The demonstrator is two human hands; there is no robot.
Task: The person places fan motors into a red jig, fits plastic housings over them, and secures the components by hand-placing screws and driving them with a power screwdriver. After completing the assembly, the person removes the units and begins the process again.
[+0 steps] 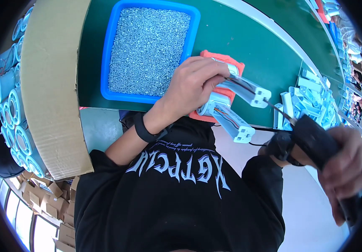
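Note:
My left hand (195, 82) is closed on the near end of a long pale plastic housing (248, 93) with wires inside it. A second housing of the same kind (233, 124), with coloured wires, lies beside it nearer my body. Both rest by their round ends on an orange pad (239, 67). My right hand (344, 168), somewhat blurred, grips a black electric screwdriver (315, 136). The screwdriver's thin bit points at the square outer end of the first housing and appears to meet it. Whether a screw sits on the tip is too small to tell.
A blue tray (105, 67) full of small silver screws (147, 50) stands on the green table (248, 38). Pale plastic pieces (309, 101) lie heaped at the right. A cardboard box (55, 84) stands at the left, with round pale parts (17, 107) beyond it.

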